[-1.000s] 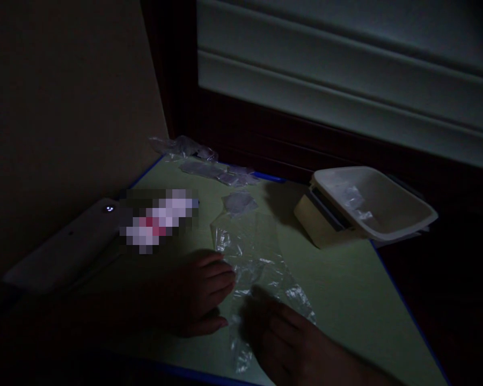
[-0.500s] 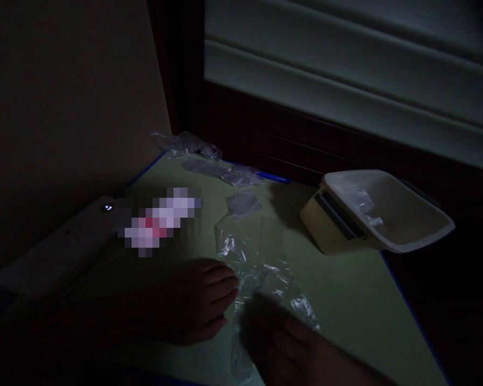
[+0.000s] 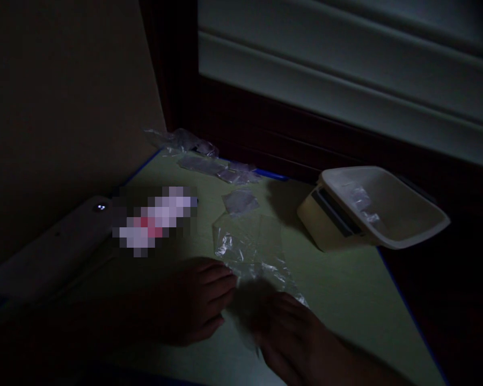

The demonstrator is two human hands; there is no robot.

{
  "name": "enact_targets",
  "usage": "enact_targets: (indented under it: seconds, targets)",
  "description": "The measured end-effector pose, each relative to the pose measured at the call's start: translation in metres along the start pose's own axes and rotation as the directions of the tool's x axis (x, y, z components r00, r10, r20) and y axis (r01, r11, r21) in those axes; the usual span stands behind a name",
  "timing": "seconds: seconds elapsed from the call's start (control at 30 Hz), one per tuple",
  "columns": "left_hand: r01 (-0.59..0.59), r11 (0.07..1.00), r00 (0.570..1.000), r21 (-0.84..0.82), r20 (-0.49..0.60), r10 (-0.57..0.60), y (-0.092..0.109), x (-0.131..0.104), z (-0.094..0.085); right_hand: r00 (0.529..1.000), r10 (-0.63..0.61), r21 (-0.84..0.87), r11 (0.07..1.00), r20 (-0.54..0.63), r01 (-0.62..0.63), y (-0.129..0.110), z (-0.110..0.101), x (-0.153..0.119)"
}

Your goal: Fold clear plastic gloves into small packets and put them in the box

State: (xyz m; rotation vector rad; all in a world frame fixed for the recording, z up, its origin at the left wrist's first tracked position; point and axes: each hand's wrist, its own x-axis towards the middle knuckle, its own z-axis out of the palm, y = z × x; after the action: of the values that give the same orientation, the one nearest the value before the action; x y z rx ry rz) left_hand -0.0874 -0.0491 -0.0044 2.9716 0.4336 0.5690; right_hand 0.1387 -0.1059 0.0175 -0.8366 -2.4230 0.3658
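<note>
A clear plastic bag (image 3: 245, 241) lies crinkled on the table, with its near end partly hidden by my right hand. My left hand (image 3: 209, 300) rests palm down at the bag's left edge, thumb a little apart from the fingers and fingertips touching the film. Over the near part of the bag, my right hand (image 3: 292, 332) has its fingers bent and pressed together on the plastic; its fingertips are dark and hard to make out. Just beyond the bag is a small flat plastic packet (image 3: 240, 202).
A cream plastic tub (image 3: 314, 214), tilted, holds a few clear pieces. More packets (image 3: 217, 166) and crumpled plastic (image 3: 181, 142) lie along the back of the green table (image 3: 346, 289). A white device (image 3: 56, 241) with a small light and a blurred-out item (image 3: 156, 220) are at left.
My right hand has moved up and slightly right on the bag. The bag's near end, which lay stretched toward me, has drawn up under that hand. My left hand stays nearly in place.
</note>
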Motion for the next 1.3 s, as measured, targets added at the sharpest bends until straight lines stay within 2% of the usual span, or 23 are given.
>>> enact_targets:
  seconds: [0.13, 0.27, 0.43, 0.6, 0.67, 0.77, 0.83, 0.9, 1.0, 1.13, 1.3]
  targets:
    - [-0.021, 1.0, 0.999, -0.002, 0.03, 0.021, 0.0, 0.0, 0.0, 0.956, 0.275, 0.217, 0.932, 0.102, -0.291, 0.003, -0.01, 0.008]
    - [-0.054, 0.998, 0.998, -0.014, 0.029, 0.055, -0.001, -0.001, 0.002, 0.91, 0.406, 0.342, 0.846, 0.087, -0.41, 0.015, -0.006, 0.011]
    - [-0.069, 0.998, 0.996, -0.012, 0.059, 0.07, -0.001, -0.002, 0.002, 0.858, 0.467, 0.296, 0.806, 0.213, -0.512, 0.03, -0.004, 0.018]
    - [-0.084, 0.996, 0.995, 0.015, 0.051, 0.083, -0.001, -0.001, -0.001, 0.832, 0.521, 0.182, 0.814, 0.189, -0.551, 0.032, -0.012, 0.022]
    - [-0.076, 0.997, 0.996, 0.016, 0.056, 0.075, -0.001, 0.0, -0.001, 0.848, 0.507, 0.167, 0.832, 0.154, -0.528, 0.029, -0.016, 0.018]
    - [-0.069, 0.998, 0.996, 0.008, 0.059, 0.068, -0.001, -0.001, 0.0, 0.908, 0.405, 0.162, 0.894, 0.102, -0.417, 0.023, -0.019, 0.012]
    - [-0.067, 0.998, 0.995, 0.0, 0.069, 0.067, -0.001, -0.001, 0.0, 0.931, 0.352, 0.133, 0.922, 0.098, -0.362, 0.018, -0.018, 0.008]
    - [-0.067, 0.998, 0.995, -0.01, 0.07, 0.068, -0.001, -0.001, 0.001, 0.943, 0.316, 0.071, 0.944, 0.102, -0.324, 0.014, -0.014, 0.006]
    - [-0.071, 0.997, 0.996, -0.018, 0.053, 0.072, -0.001, -0.001, 0.0, 0.977, 0.2, -0.066, 0.978, 0.073, -0.195, 0.009, -0.005, 0.005]
    - [-0.066, 0.998, 0.994, -0.013, 0.087, 0.067, -0.001, 0.001, -0.002, 0.993, 0.095, -0.191, 0.978, 0.064, -0.082, 0.004, 0.005, 0.005]
    - [-0.065, 0.998, 0.992, -0.014, 0.105, 0.066, -0.001, 0.002, -0.003, 0.999, 0.023, -0.188, 0.982, 0.025, -0.018, 0.004, 0.01, 0.001]
